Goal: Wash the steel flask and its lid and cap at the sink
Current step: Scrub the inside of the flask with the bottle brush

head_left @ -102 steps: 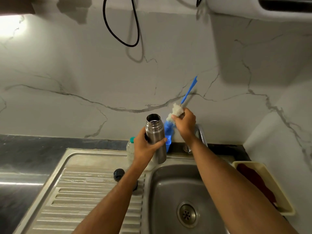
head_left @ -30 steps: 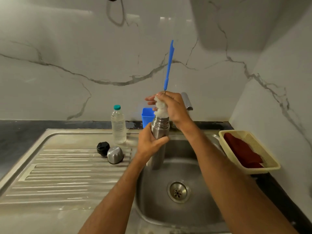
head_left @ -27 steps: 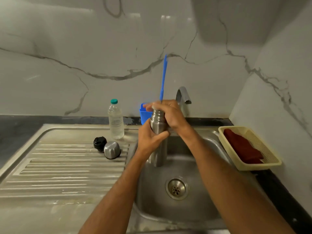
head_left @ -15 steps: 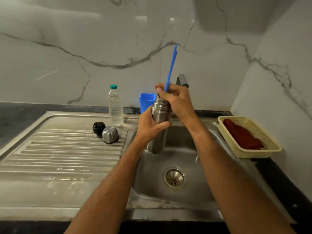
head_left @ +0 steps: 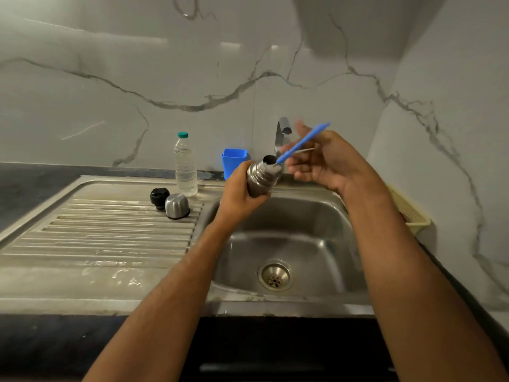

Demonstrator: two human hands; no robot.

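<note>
Nearest me the two forearms reach out over the stainless steel sink basin [head_left: 316, 244], which looks dry (no water runs from the curved chrome tap [head_left: 282, 130]). The left hand [head_left: 239, 188] is wrapped round the brushed steel flask [head_left: 261, 177], held above the basin with its open mouth tipped toward the right. The right hand [head_left: 325, 161] is loose, fingers spread, barely touching the blue plastic handle of the bottle brush [head_left: 303, 143], whose head is down inside the flask. I'd judge the scrub needs a firmer hold on that handle, with full strokes and a twist. To the left, on the ribbed steel draining board [head_left: 96, 238], the black stopper lid [head_left: 159, 197] and domed steel cap [head_left: 177, 206] wait, touching. Behind them stands a clear plastic bottle with a teal top [head_left: 185, 166], seemingly holding clear liquid; the blue square plastic tub [head_left: 234, 161] hides its contents.
</note>
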